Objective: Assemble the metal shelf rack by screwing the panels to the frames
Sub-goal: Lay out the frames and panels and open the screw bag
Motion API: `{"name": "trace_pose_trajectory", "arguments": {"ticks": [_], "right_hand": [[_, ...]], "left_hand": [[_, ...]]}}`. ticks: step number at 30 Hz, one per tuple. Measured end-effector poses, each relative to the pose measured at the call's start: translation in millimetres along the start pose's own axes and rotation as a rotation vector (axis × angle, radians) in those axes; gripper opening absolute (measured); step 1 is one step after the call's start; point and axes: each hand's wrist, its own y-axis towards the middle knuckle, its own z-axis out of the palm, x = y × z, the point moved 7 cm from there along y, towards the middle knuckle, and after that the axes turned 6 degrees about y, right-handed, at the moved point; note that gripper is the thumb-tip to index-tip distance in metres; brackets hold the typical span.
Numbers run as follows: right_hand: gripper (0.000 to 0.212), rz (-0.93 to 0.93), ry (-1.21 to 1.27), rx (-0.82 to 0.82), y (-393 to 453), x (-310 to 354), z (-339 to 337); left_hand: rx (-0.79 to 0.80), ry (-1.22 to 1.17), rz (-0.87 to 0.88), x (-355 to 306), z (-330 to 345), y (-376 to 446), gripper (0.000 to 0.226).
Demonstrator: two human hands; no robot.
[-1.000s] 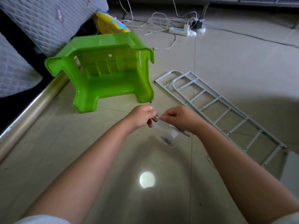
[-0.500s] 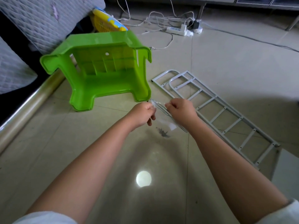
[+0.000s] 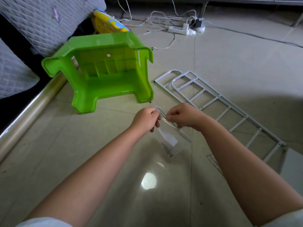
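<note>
Bright green plastic stool [image 3: 105, 76] is lying tipped on the tiled floor [image 3: 229, 54], near the two grey metal ladder-shaped frames [image 3: 218, 105] lying flat, overlapping. White power strip with cables [image 3: 180, 28] is lying beyond. Left hand [image 3: 146, 118] and right hand [image 3: 183, 116] are each pinching the top edge of a clear zip bag [image 3: 172, 140], which is holding small dark screws [image 3: 167, 149] at its bottom.

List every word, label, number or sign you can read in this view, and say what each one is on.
No text can be read.
The white patch on the clear plastic bag shows no legible print.
The yellow and blue toy carries coloured shapes only; any lettering is too blurred.
The power strip has marks too small to read.
</note>
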Motion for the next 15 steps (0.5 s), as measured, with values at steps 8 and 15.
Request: {"name": "trace_pose_trajectory", "arguments": {"ticks": [8, 15], "right_hand": [[0.025, -0.003, 0.064, -0.073, -3, -2, -3], [0.02, 0.047, 0.209, -0.276, -5, -9, -2]], "left_hand": [[0.048, -0.007, 0.047, -2, -4, 2, 0.037], [0.114, -0.038, -0.033, 0, 7, 1, 0.038]]}}
